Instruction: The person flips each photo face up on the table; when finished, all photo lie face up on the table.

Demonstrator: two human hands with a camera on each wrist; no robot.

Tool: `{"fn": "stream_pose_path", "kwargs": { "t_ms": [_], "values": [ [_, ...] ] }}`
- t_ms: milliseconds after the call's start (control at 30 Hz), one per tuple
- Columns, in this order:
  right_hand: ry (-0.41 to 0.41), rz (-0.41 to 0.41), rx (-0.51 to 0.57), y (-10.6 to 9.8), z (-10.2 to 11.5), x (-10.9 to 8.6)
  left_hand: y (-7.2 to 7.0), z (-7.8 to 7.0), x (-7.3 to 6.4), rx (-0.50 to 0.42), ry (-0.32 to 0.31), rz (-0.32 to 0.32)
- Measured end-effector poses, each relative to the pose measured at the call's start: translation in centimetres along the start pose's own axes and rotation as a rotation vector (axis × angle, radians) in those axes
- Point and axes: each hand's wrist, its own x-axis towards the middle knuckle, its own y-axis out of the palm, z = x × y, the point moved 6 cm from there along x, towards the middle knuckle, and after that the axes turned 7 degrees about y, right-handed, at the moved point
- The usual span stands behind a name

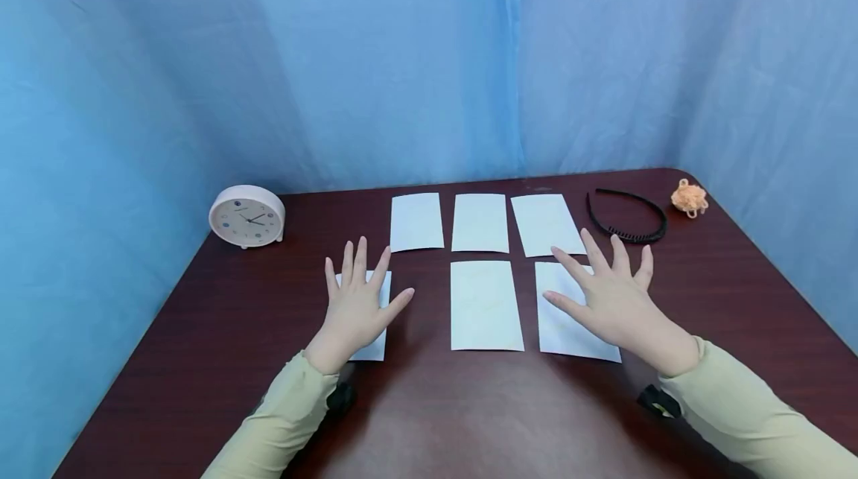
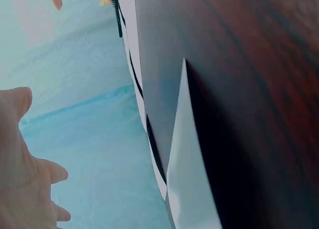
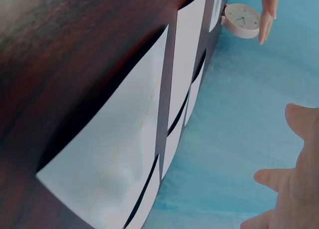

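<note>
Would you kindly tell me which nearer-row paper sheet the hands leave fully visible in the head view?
The nearer row's middle sheet shows whole; the left hand partly hides the left sheet, the right hand the right sheet.

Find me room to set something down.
Bare table lies between the clock and left sleeve, between both sleeves, and right of the right hand, nearer than the headband. It's crowded mid-table, where six sheets sit in two rows.

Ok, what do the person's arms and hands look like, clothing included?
Both arms wear plain, pale green long sleeves that end at the wrists. A small black device shows beneath each cuff. The left hand and right hand are bare; no gloves or rings show.
</note>
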Motion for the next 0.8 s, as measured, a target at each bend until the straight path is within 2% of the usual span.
{"fn": "stream_pose_path", "kwargs": {
  "t_ms": [133,367,567,800],
  "values": [
    [-0.025,0.002,0.006,0.0,0.9,0.2,0.0,-0.1,0.2,0.010,0.012,-0.010],
    [-0.089,-0.003,0.032,0.6,2.3,0.6,-0.2,-0.8,0.3,-0.047,0.045,-0.032],
    [-0.132,0.020,0.051,1.7,3.4,1.1,0.2,-2.0,0.6,-0.121,0.073,0.024],
    [-0.182,0.096,0.095,3.2,4.4,1.4,1.4,-3.7,1.5,-0.183,0.128,0.097]
  ]
}}
